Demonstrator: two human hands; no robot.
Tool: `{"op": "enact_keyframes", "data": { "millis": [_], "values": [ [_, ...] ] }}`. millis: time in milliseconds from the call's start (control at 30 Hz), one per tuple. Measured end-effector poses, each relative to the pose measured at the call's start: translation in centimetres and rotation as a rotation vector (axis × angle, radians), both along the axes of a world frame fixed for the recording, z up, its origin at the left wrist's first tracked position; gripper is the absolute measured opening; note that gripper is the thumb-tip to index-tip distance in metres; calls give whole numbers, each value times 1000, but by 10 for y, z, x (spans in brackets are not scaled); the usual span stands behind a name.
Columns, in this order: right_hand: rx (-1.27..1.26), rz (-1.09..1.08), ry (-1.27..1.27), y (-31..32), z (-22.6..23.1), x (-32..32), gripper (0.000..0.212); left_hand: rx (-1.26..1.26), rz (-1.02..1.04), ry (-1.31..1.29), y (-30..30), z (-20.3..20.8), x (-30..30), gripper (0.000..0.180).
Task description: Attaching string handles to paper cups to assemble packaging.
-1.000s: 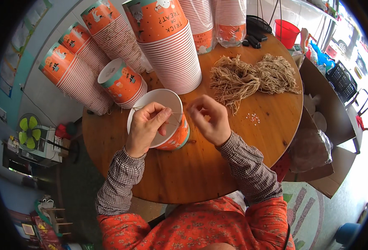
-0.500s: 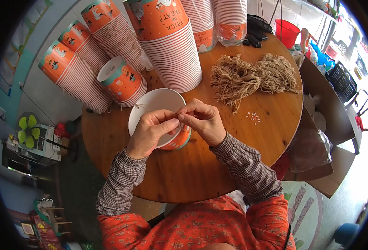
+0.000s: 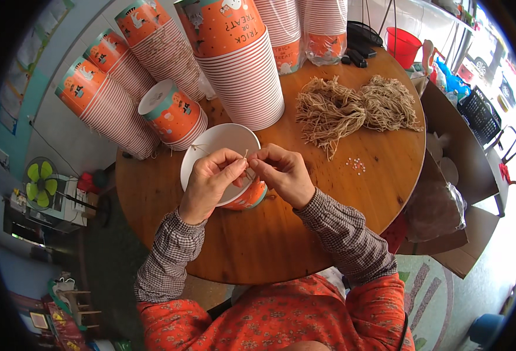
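A paper bucket (image 3: 226,136), white inside with an orange printed outside, lies tilted on the table with its mouth toward me. Thin tan twine (image 3: 196,147) is fixed at the left side of its rim and runs toward my fingers. Over the bucket's mouth, my left hand (image 3: 207,182) pinches the twine between thumb and forefinger, a short end poking up. Tip to tip with it, my right hand (image 3: 286,174) is closed in a pinch at the same twine. Whether a small piece also sits between the fingertips is hidden.
Stacks of orange-and-white paper buckets (image 3: 243,82) stand behind and left on the round wooden table (image 3: 234,251). To the right lie a tied bundle of cut twine (image 3: 331,114) and several tiny pale discs (image 3: 356,166). Open cardboard boxes (image 3: 463,146) stand beyond the right edge.
My fingertips have drawn slightly apart and shifted, and a short twine end now shows above my left fingers. The bucket has hardly moved.
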State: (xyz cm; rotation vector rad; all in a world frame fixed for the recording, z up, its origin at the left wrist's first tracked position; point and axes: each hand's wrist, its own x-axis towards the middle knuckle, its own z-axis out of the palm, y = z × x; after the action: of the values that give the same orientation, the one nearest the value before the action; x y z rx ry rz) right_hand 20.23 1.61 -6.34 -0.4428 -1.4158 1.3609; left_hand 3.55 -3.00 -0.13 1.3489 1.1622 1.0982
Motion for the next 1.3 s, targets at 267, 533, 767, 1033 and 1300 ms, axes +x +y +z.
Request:
{"op": "enact_keyframes", "data": {
  "millis": [267,533,767,1033,1300],
  "values": [
    [-7,105,59,5,-5,2,10,71,2,43,2,-3,0,15],
    [-57,139,-53,-4,9,10,10,266,130,170,-1,-4,7,4],
    [-16,113,-31,2,2,9,9,456,141,497,-7,-3,7,8],
    [-60,136,-49,3,5,13,9,309,94,497,-9,4,5,8],
    [12,106,-62,4,2,10,7,-334,-182,-324,5,4,-8,17]
  ]
}}
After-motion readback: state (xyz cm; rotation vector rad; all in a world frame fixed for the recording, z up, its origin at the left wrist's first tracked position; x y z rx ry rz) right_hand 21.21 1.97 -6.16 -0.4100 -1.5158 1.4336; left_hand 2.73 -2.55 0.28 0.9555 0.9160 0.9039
